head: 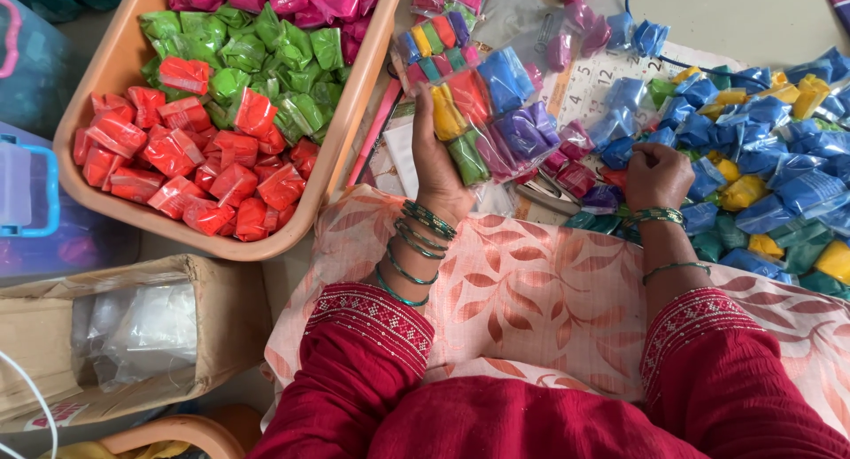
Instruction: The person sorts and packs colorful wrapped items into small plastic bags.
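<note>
My left hand holds up a clear plastic bag filled with small packets of coloured powder: yellow, green, red, blue and purple. My right hand is closed over the heap of small packets, mostly blue with some yellow and green, spread on the floor to the right. Its fingers curl around a packet, which is hidden under the hand. Both wrists wear green bangles and red sleeves.
A peach plastic tub at left holds red, green and pink packets. A cardboard box with clear bags sits at lower left. Another filled bag lies at top centre. A printed sheet lies under the heap.
</note>
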